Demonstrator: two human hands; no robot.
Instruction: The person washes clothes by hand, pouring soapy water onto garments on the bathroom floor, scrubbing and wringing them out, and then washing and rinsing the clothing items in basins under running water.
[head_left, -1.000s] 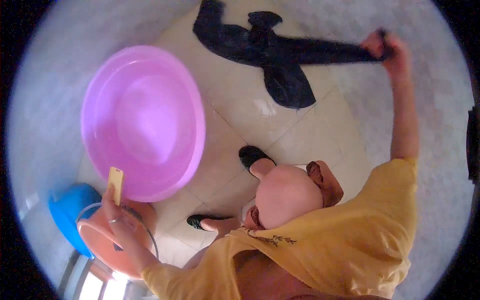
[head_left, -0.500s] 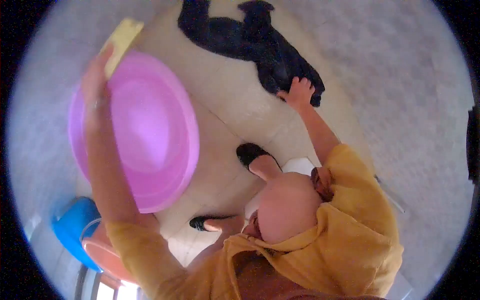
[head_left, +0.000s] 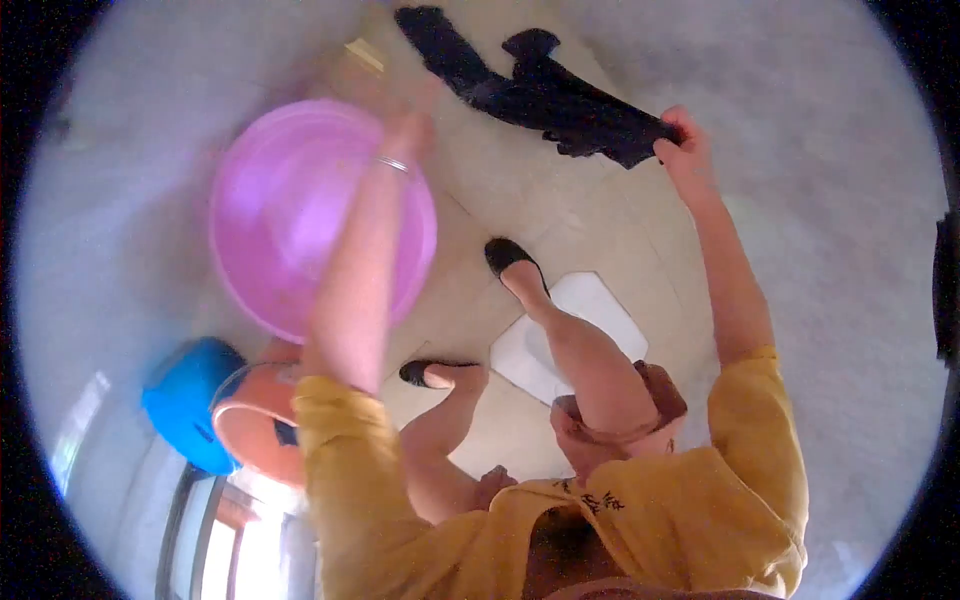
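Note:
My right hand (head_left: 688, 150) grips one end of a black garment (head_left: 560, 95), which stretches over the tiled floor toward the top of the view. Blurred by motion, my left hand (head_left: 408, 135) is over the upper right rim of a pink-purple basin (head_left: 285, 225); its fingers cannot be made out. Just beyond it, near the foot of the wall, is a pale yellow block (head_left: 366, 56), apparently apart from the hand. The basin's visible inside is bare pink-purple plastic.
At the lower left, a blue basin (head_left: 190, 405) stands beside an orange bucket (head_left: 255, 430) with a handle. Under my legs is a white, low, flat-edged object (head_left: 600, 310). My black shoes (head_left: 508, 255) are on the floor tiles. A bright window or doorway (head_left: 235, 550) shows at the bottom left.
My left hand has swung right across the basin, and the yellow block now shows beyond it. My right hand, earlier spread on the garment, has closed on its end and pulled it rightward.

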